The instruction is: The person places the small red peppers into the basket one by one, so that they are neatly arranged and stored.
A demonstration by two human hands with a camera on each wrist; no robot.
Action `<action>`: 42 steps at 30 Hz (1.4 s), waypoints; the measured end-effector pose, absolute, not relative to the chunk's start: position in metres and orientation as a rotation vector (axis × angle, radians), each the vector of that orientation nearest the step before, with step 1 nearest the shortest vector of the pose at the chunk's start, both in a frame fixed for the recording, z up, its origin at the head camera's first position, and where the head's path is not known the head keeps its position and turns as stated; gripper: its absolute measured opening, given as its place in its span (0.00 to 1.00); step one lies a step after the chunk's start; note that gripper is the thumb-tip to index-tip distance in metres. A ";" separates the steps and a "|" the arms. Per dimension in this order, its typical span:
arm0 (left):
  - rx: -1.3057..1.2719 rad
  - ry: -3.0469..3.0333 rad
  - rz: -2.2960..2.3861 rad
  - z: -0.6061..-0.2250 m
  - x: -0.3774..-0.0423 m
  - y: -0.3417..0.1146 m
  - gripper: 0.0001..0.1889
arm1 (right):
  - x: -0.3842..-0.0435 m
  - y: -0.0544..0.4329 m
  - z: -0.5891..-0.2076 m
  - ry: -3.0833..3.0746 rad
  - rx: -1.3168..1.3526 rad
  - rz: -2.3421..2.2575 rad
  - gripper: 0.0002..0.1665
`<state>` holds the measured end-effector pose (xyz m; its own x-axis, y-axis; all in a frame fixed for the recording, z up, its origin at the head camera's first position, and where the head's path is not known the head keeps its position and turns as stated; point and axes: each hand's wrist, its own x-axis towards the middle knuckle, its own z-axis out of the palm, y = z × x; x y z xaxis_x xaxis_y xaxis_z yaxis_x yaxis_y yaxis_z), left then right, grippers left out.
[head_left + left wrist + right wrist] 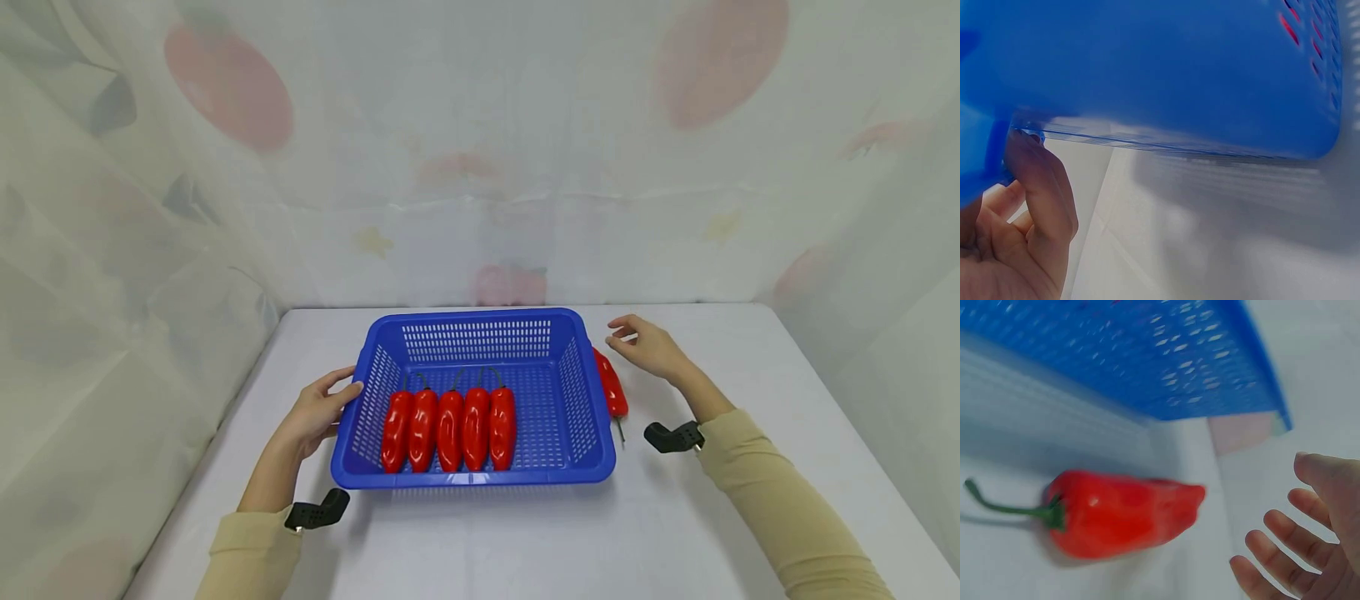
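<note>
A blue plastic basket [472, 479] with slotted walls holds several red peppers [450, 429] lined up side by side, stems toward the back. At its left side my left hand [318, 408] grips the rim, thumb on top and the fingers curled underneath, as the left wrist view shows. Another red pepper [1122, 512] with a green stem lies on the table just outside the basket's right wall. Beyond that pepper's far tip, my right hand [645, 346] hovers with loosely bent fingers apart from one another. It holds nothing and appears apart from the basket.
A white-covered table [480, 550] lies under everything. Behind it hangs a pale curtain [465, 167] with faded fruit prints, and similar cloth borders both sides. Black wrist straps with cameras [318, 510] sit on both forearms.
</note>
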<state>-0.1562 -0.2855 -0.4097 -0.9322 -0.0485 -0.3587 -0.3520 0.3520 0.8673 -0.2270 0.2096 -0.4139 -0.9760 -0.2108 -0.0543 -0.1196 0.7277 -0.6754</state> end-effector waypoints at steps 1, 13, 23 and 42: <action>-0.356 2.346 1.611 -0.410 -0.156 -0.285 0.32 | -0.227 0.210 -0.416 2.789 -0.258 -1.074 0.28; -0.349 2.343 1.616 -0.410 -0.156 -0.286 0.32 | -0.230 0.212 -0.449 2.681 -0.197 -0.959 0.33; -0.355 2.327 1.626 -0.410 -0.155 -0.286 0.32 | -0.230 0.205 -0.459 2.631 -0.161 -0.939 0.34; -0.351 2.330 1.627 -0.410 -0.155 -0.286 0.32 | -0.221 0.229 -0.454 2.544 0.010 -0.959 0.40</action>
<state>-0.1555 -0.2859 -0.4102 -0.9322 -0.0402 -0.3597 -0.3515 0.3371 0.8734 -0.2212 0.2285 -0.4540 -0.9119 -0.1378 -0.3867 0.1516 0.7622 -0.6293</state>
